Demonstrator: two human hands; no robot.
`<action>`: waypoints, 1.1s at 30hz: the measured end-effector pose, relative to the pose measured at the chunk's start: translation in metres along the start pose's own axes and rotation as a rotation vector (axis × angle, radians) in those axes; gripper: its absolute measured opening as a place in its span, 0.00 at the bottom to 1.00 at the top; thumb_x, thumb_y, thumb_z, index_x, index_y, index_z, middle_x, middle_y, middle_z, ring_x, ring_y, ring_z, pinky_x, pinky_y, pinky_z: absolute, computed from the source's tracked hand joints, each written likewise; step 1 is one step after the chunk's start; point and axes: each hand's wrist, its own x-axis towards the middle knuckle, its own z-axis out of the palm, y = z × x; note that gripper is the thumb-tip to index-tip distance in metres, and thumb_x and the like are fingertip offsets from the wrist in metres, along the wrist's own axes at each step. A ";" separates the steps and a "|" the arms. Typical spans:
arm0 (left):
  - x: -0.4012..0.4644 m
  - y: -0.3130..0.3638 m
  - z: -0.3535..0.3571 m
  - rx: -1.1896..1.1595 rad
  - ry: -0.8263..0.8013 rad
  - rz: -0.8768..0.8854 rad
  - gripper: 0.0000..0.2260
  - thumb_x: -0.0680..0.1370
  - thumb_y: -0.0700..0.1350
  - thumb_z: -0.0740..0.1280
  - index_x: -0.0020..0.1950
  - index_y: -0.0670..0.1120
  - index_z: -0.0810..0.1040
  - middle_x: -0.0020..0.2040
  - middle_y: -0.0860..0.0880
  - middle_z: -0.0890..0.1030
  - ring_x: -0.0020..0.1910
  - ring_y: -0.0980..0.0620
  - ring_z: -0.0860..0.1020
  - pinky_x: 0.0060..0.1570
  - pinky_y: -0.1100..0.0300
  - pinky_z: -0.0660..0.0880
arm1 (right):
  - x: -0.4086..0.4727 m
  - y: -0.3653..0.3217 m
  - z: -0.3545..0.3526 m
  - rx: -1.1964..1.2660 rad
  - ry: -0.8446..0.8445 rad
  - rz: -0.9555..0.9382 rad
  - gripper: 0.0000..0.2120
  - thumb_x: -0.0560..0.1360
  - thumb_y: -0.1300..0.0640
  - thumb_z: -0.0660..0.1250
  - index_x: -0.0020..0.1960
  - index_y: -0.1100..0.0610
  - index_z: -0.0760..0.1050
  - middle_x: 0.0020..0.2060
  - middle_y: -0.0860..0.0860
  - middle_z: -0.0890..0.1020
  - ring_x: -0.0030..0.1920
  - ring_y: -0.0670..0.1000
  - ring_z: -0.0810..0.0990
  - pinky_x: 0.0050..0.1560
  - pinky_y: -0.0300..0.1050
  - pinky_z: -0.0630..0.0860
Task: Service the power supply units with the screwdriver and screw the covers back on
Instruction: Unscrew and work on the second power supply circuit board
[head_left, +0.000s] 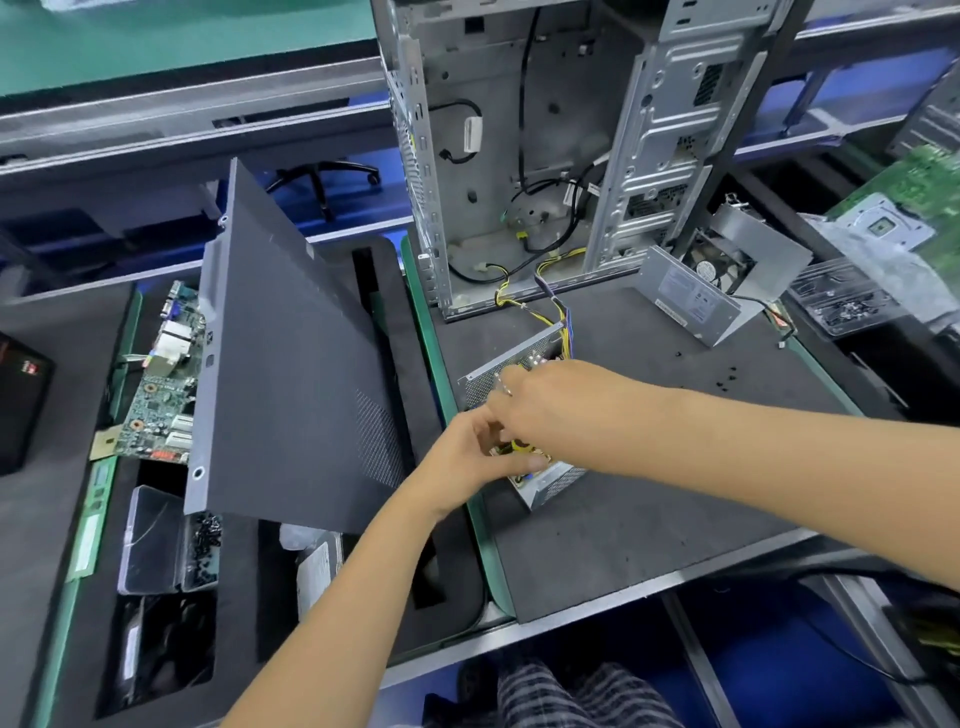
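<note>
Dark foam tabletop (649, 519): both hands inside open power supply unit (550, 480), left hand (467, 452) pinching yellow wires (522, 447); right hand (550, 405) grip unclear. Servicing step; next needs screwdriver, none visible.

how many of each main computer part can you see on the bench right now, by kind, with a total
Silver metal power supply units: 2, one under the hands, one at the back right
Green circuit boards: 2, left and far right
Open grey metal computer case: 1
Dark grey side panel: 1
Total: 6
</note>
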 end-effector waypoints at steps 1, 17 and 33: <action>0.001 -0.001 0.002 0.021 0.039 0.019 0.12 0.71 0.28 0.73 0.49 0.41 0.79 0.42 0.53 0.84 0.44 0.58 0.80 0.47 0.63 0.76 | 0.003 -0.001 0.001 -0.022 0.001 0.011 0.11 0.77 0.62 0.62 0.58 0.59 0.71 0.53 0.54 0.75 0.48 0.57 0.80 0.35 0.46 0.66; 0.062 0.025 0.060 0.977 0.094 -0.057 0.36 0.60 0.68 0.76 0.59 0.52 0.70 0.50 0.57 0.73 0.54 0.54 0.71 0.58 0.54 0.62 | -0.089 0.156 0.051 0.962 -0.130 0.541 0.14 0.80 0.52 0.61 0.43 0.62 0.75 0.35 0.54 0.85 0.32 0.52 0.83 0.27 0.35 0.73; 0.049 0.041 0.039 1.342 -0.389 -0.049 0.17 0.72 0.56 0.71 0.29 0.55 0.68 0.46 0.58 0.62 0.47 0.55 0.58 0.53 0.64 0.56 | -0.096 0.140 0.212 1.361 0.053 0.913 0.04 0.77 0.58 0.62 0.50 0.57 0.68 0.41 0.53 0.77 0.40 0.54 0.76 0.42 0.48 0.73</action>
